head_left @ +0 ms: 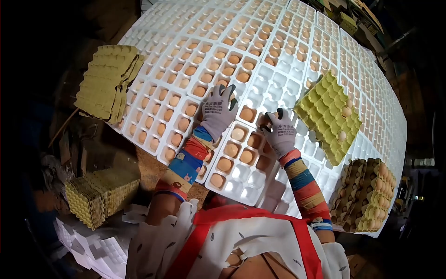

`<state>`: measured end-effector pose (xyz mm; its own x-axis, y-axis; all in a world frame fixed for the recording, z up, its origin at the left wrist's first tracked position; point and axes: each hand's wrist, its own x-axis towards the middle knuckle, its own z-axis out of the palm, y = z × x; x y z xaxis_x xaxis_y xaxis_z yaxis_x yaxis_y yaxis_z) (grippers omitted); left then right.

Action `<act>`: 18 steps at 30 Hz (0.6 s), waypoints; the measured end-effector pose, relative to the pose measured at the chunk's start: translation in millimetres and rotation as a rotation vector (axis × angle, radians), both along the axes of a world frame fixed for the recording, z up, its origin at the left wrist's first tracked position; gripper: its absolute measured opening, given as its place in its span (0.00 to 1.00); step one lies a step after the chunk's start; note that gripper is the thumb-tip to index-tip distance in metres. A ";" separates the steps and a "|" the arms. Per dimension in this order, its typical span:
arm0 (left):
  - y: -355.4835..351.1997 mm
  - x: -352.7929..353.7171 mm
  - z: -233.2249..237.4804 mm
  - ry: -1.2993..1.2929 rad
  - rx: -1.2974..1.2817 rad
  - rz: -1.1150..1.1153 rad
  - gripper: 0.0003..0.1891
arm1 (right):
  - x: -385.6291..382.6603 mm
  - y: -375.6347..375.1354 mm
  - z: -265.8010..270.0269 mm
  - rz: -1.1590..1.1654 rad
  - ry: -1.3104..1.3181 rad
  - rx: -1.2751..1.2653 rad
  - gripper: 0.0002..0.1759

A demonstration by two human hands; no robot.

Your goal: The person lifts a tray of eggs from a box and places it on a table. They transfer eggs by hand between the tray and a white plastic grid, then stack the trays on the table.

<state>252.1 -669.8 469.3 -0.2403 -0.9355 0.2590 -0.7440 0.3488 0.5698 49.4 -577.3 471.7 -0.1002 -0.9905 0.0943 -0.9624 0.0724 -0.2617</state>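
My left hand (219, 110), in a white glove with dark fingertips, reaches down into a white plastic tray (203, 102). Its fingers are curled round an egg, mostly hidden beneath them. To the right, my right hand (281, 132), gloved alike, bends its thumb and fingers about an egg (264, 121) at the tray cells. Just left of that hand a brown egg (247, 113) sits in its cell. The nearest tray (238, 188) holds several eggs, with bare cells at its right and front.
Many egg-filled white trays cover the table. A yellow-green pulp tray (328, 116) with a few eggs lies on the right. Filled pulp trays (360, 194) stand at the right edge. Pulp tray stacks sit at far left (104, 83) and lower left (104, 193).
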 end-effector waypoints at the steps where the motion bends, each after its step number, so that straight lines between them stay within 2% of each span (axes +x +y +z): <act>1: -6.2 0.8 -3.8 -0.169 0.033 -0.074 0.21 | 2.8 -5.0 2.5 0.001 -0.027 -0.016 0.24; 3: -15.9 1.2 -9.1 -0.447 0.125 -0.208 0.21 | 8.1 -18.6 13.8 0.007 -0.077 -0.052 0.23; 6: -32.6 5.9 1.6 -0.350 0.251 -0.202 0.22 | 24.0 -55.2 17.9 0.104 -0.063 -0.091 0.23; 7: -41.9 12.7 5.7 -0.072 0.423 -0.103 0.24 | 28.1 -66.1 18.1 0.165 0.012 -0.003 0.23; 8: -55.0 21.4 -8.2 0.383 0.583 -0.079 0.23 | 28.9 -78.2 15.0 0.201 0.040 0.163 0.24; 9: -62.2 35.4 -25.3 0.777 0.602 -0.120 0.22 | 28.6 -88.1 12.4 0.186 0.013 0.173 0.23; 10: -64.5 41.3 -19.4 1.175 0.606 -0.158 0.21 | 27.6 -96.7 10.1 0.172 -0.010 0.183 0.23; 12: -66.6 36.3 -9.3 1.429 0.695 -0.055 0.18 | 25.7 -111.1 3.7 0.101 -0.235 -0.070 0.21; 14: -70.0 15.6 5.6 1.168 0.637 0.013 0.19 | 27.6 -131.1 -3.9 0.093 -0.304 -0.324 0.22; 15: -70.6 0.2 -1.5 1.155 0.493 0.017 0.18 | 22.5 -142.7 -27.5 0.146 -0.207 -0.419 0.23; 16: -71.9 -19.3 -11.8 1.149 0.356 0.006 0.18 | 25.0 -146.6 -32.4 0.137 -0.079 -0.338 0.23; 17: -74.2 -30.9 -17.5 0.948 0.140 -0.033 0.18 | 21.3 -149.6 -46.6 0.204 -0.082 -0.347 0.22; 18: -75.3 -36.2 -21.6 0.493 -0.154 -0.018 0.18 | 19.3 -146.2 -48.0 0.204 -0.067 -0.351 0.22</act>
